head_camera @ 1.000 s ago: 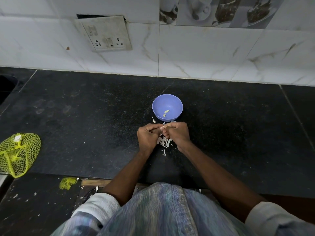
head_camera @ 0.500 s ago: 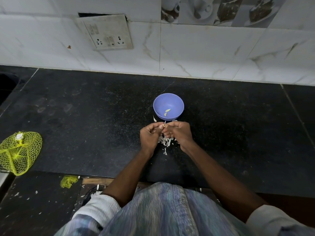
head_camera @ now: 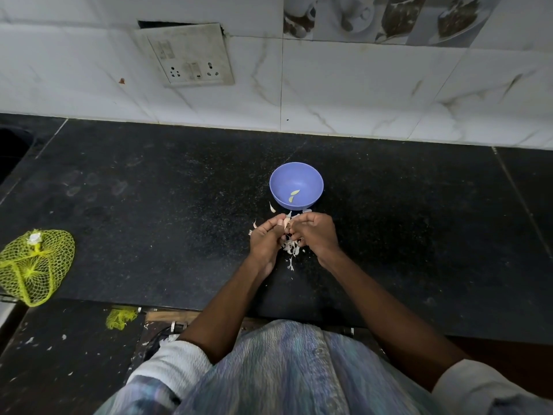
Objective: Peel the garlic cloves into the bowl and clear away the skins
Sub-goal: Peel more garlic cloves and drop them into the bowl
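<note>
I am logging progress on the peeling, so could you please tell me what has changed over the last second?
Very little. Both hands stay together just in front of the blue bowl, left hand and right hand still pinching the garlic clove between them. The bowl still holds two peeled cloves, and the skins still lie under the hands. The yellow mesh bag is unmoved.

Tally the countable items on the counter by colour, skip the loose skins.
Blue: 1, the bowl
Yellow: 1, the net bag
Pale: 3, two cloves in the bowl and the clove that both hands pinch
Total: 5
</note>
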